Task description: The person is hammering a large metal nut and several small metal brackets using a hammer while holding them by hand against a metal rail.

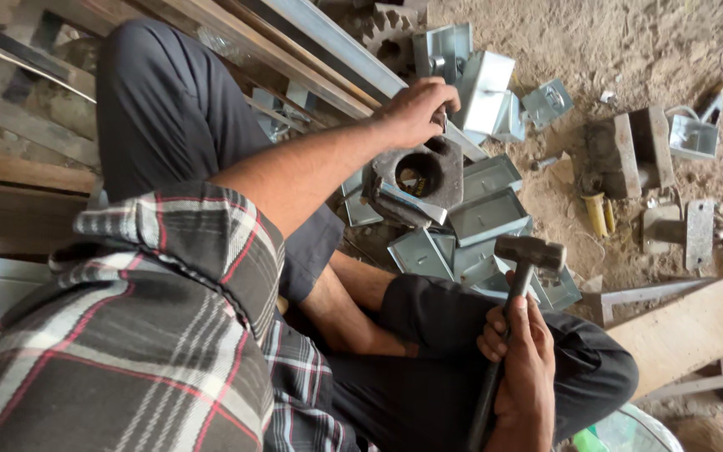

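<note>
My left hand (416, 109) reaches out past my knee and is closed on a small metal piece (443, 119) at the far edge of a dark heavy block with a round hole (416, 176). A bent galvanised sheet part (412, 205) lies against the block's near side. My right hand (520, 351) rests on my leg and grips the dark handle of a hammer. The hammer's steel head (530, 253) points up, near the pile of folded sheet-metal trays (487, 216).
More galvanised brackets (483, 84) lie beyond the block on sandy ground. A rusty metal block (629, 152) and yellow plugs (600, 213) sit to the right. Also in view are a wooden plank (688, 331), long steel bars (328, 42) and a gear wheel (388, 33).
</note>
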